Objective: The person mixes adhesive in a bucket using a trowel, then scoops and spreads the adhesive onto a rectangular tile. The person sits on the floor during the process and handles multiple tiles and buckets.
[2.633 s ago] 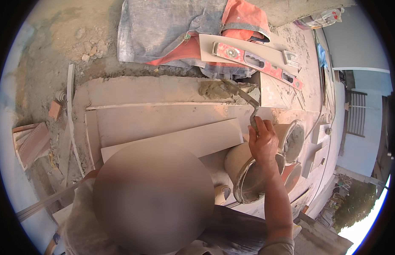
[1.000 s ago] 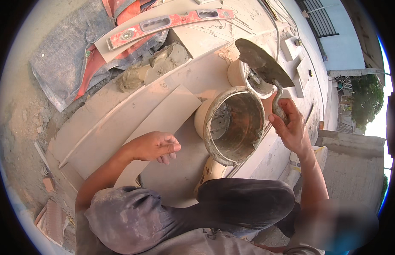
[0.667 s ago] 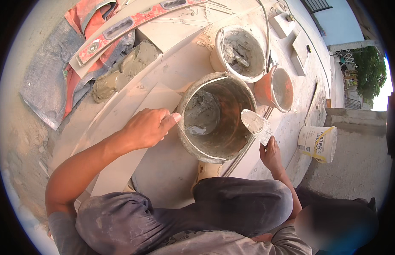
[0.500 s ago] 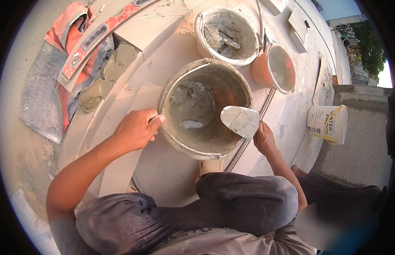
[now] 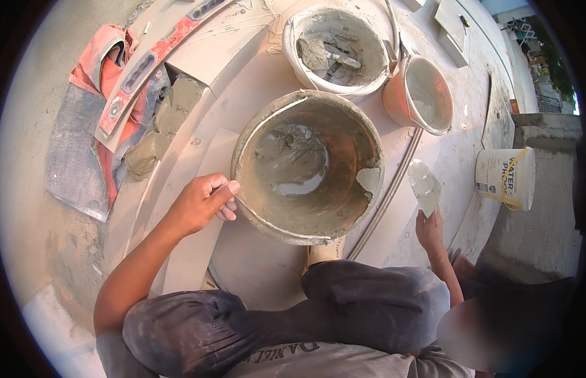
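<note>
In front of me stands a large bucket (image 5: pixel 343 214) with a mortar-crusted rim and orange showing on its inner wall. Wet grey mortar (image 5: pixel 290 157) lies in its bottom, with a small pool of water at the near side. My left hand (image 5: pixel 208 203) is closed on the bucket's left rim, thumb on top. To the right of the bucket, apart from it, my right hand (image 5: pixel 430 230) grips a trowel (image 5: pixel 424 188), its pale, smeared blade pointing up and away from me. The trowel's handle is hidden in the fingers. A pale smear (image 5: pixel 369 181) clings to the bucket's right inner wall.
Behind the bucket stand a whitish tub (image 5: pixel 292 60) with mortar and chunks, and a small orange bucket (image 5: pixel 394 101). A red spirit level (image 5: pixel 138 72) and mortar lumps (image 5: pixel 145 151) lie at left. A white pail (image 5: pixel 523 183) is at right, near a person (image 5: pixel 494 334).
The trowel has moved right, from over the bucket's right rim to clear of it, its blade turned away from me. A smear now shows on the right inner wall. The left hand stays at the rim.
</note>
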